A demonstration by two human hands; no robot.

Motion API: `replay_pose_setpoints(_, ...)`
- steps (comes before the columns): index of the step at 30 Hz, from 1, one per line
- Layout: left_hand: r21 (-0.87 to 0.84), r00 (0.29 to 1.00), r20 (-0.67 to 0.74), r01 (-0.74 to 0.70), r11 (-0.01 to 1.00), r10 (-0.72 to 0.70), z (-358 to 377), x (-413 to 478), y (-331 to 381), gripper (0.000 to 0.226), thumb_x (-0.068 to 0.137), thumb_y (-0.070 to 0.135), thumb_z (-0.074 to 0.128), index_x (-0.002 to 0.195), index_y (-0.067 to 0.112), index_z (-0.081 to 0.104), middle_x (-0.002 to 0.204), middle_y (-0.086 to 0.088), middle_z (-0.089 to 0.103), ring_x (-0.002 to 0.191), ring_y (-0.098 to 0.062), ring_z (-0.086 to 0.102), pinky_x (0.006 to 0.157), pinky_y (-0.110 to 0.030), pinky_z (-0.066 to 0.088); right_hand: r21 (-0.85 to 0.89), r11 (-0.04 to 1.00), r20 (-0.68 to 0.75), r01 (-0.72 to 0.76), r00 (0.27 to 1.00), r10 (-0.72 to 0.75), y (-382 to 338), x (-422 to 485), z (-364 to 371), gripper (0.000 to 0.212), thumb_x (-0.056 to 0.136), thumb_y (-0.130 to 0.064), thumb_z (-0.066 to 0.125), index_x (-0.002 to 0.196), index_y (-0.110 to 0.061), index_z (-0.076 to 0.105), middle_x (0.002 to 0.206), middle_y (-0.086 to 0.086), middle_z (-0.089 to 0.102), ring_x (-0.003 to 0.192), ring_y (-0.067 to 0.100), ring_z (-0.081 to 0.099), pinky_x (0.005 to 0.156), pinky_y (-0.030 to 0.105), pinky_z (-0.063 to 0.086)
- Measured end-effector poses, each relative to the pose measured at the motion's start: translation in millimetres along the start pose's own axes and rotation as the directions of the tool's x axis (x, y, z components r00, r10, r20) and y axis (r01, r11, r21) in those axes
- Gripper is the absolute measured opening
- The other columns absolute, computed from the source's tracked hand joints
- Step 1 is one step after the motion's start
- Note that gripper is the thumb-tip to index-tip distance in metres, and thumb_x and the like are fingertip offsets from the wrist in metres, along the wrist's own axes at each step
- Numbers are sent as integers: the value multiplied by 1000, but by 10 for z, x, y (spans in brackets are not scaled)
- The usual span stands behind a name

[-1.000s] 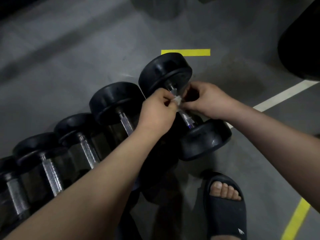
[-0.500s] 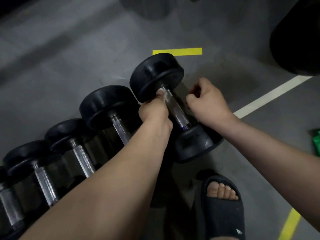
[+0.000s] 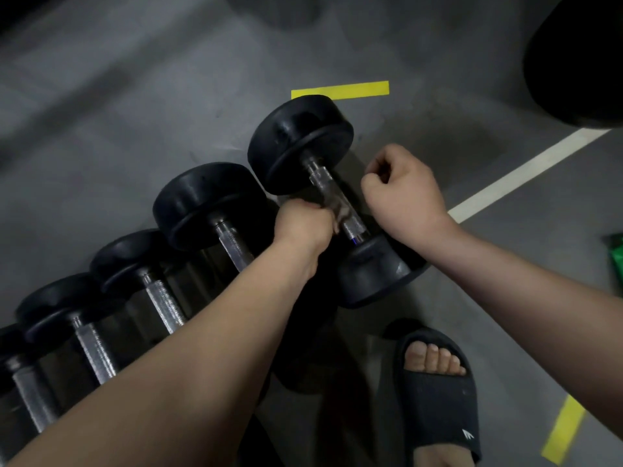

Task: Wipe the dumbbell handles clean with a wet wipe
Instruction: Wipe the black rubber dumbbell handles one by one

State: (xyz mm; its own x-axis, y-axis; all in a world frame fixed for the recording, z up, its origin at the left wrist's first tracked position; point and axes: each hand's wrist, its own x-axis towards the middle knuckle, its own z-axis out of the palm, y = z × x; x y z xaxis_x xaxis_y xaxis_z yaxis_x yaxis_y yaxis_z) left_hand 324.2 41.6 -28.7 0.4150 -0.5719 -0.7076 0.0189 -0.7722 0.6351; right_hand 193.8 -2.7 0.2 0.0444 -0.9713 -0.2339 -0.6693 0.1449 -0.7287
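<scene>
Several black dumbbells lie in a row on the grey floor. The rightmost dumbbell has a knurled metal handle. My left hand grips a crumpled wet wipe wrapped on the lower half of that handle, near the closer weight head. My right hand hovers just right of the handle with fingers curled into a loose fist; nothing shows in it and it does not touch the dumbbell. The handle's upper part is bare.
The neighbouring dumbbell touches the rightmost one on the left. My foot in a black slide sandal stands close below. Yellow tape and a white line mark the floor. A green thing sits at the right edge.
My right hand let go of the wipe and drew off to the right. My left hand wrapped the wipe on the handle and slid it down toward the near weight head.
</scene>
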Motion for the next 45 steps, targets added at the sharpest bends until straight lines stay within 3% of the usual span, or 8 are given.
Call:
replay_pose_setpoints(3, 326, 995, 35, -95, 941, 88, 13, -100, -20, 26, 86, 28, 77, 72, 8, 67, 75, -10, 73, 73, -29, 71, 68, -36, 59, 6, 1000, -7, -21, 1000, 21, -8, -54, -20, 4, 82, -23, 53, 82, -20, 56, 77, -5, 62, 81, 23, 59, 71, 34, 47)
replay_pose_setpoints(6, 395, 993, 83, -114, 912, 88, 17, -152, -32, 30, 76, 37, 86, 77, 12, 70, 77, -5, 75, 76, -26, 73, 72, -36, 62, 8, 1000, 10, -12, 1000, 11, -1, -112, -51, 4, 82, -23, 53, 81, -20, 56, 77, -6, 62, 79, 20, 58, 69, 33, 46)
replay_pose_setpoints(13, 56, 979, -203, -7, 998, 18, 83, -171, -18, 27, 73, 34, 88, 76, 17, 66, 77, -3, 73, 74, -23, 71, 75, -38, 62, 33, 999, -25, 29, 999, -28, 71, -269, -96, 3, 80, -22, 53, 79, -20, 54, 73, -6, 61, 75, 17, 57, 71, 39, 50)
replay_pose_setpoints(18, -288, 970, -233, 6, 958, -76, 96, -103, 160, 20, 86, 31, 78, 92, 16, 66, 88, -6, 74, 82, -22, 71, 82, -35, 60, 37, 999, -14, 19, 1000, -19, 63, -272, -104, 4, 80, -23, 53, 78, -20, 53, 72, -5, 61, 73, 16, 57, 70, 40, 50)
replay_pose_setpoints(22, -66, 992, -79, 89, 994, -94, 64, -189, 40, 25, 79, 36, 76, 95, 18, 69, 89, -9, 75, 85, -30, 74, 81, -45, 62, 27, 1000, 11, 12, 1000, -13, 47, -270, -109, 4, 82, -23, 52, 79, -20, 54, 73, -5, 62, 75, 19, 58, 70, 41, 50)
replay_pose_setpoints(27, 279, 986, -98, -104, 955, 136, -75, -367, 136, 11, 87, 24, 76, 88, 19, 66, 80, -1, 71, 73, -17, 69, 70, -31, 59, 48, 999, 61, 19, 998, -22, 60, -244, -119, 4, 82, -22, 56, 85, -22, 58, 78, -8, 63, 77, 15, 58, 72, 32, 47)
replay_pose_setpoints(35, -221, 987, 65, -129, 967, 146, -238, -510, 257, 11, 98, 4, 63, 107, 2, 68, 103, -15, 75, 95, -24, 75, 86, -34, 61, 244, 970, 394, 21, 911, -119, 100, -15, -251, 11, 92, -24, 70, 101, -20, 75, 83, -12, 72, 68, -6, 58, 68, 13, 43)
replay_pose_setpoints(45, -54, 962, 167, -212, 976, 218, -303, -515, 338, 12, 98, 7, 62, 101, 10, 73, 97, -6, 77, 90, -14, 75, 87, -34, 61, 286, 955, 552, -74, 828, -101, 82, 107, -372, 9, 87, -9, 76, 96, -12, 75, 81, 2, 75, 68, 10, 66, 73, 29, 55)
